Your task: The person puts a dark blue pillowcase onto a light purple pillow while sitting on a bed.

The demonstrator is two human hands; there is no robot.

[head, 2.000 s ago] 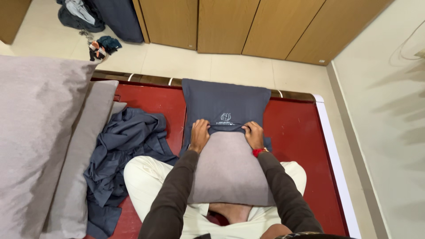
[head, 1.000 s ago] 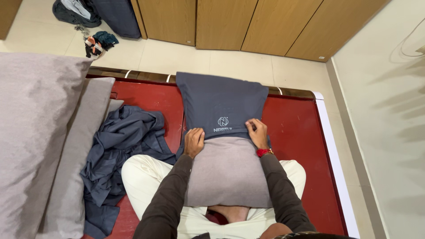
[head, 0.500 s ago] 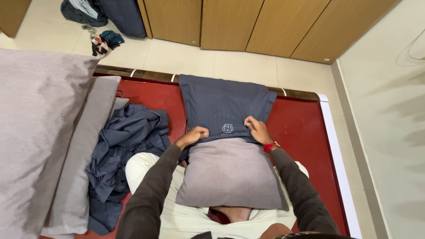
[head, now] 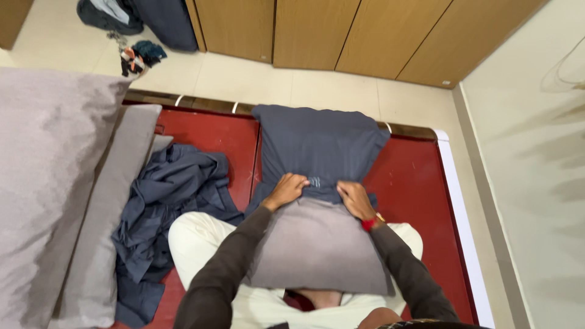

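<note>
both hands [head: 320, 194] | gripping dark pillowcase [head: 317, 143] edge | over grey pillow [head: 320, 247]

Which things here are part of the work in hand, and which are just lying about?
In use: grey pillow, dark blue pillowcase, left hand, right hand.

Lying about: crumpled blue cloth, big grey pillows, clothes on the floor.

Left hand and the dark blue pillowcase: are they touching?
Touching. The head view shows the left hand closed on the bunched open edge of the dark blue pillowcase, where it meets the grey pillow.
</note>
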